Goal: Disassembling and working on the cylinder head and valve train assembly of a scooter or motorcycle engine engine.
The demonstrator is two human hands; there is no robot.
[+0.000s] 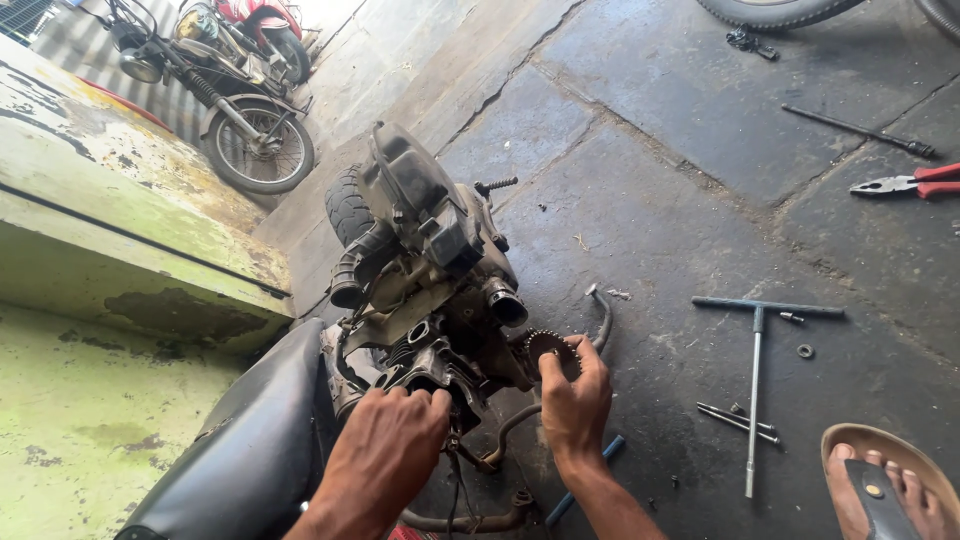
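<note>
Greasy engine on the concrete floor is steadied by the left hand, fingers curled over its head; the sprocket is pinched by the right hand and is best kept square.

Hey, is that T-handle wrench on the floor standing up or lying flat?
Lying flat. The T-handle wrench rests full length on the concrete floor, crossbar away from the person, untouched by either hand, right of the engine.
</note>
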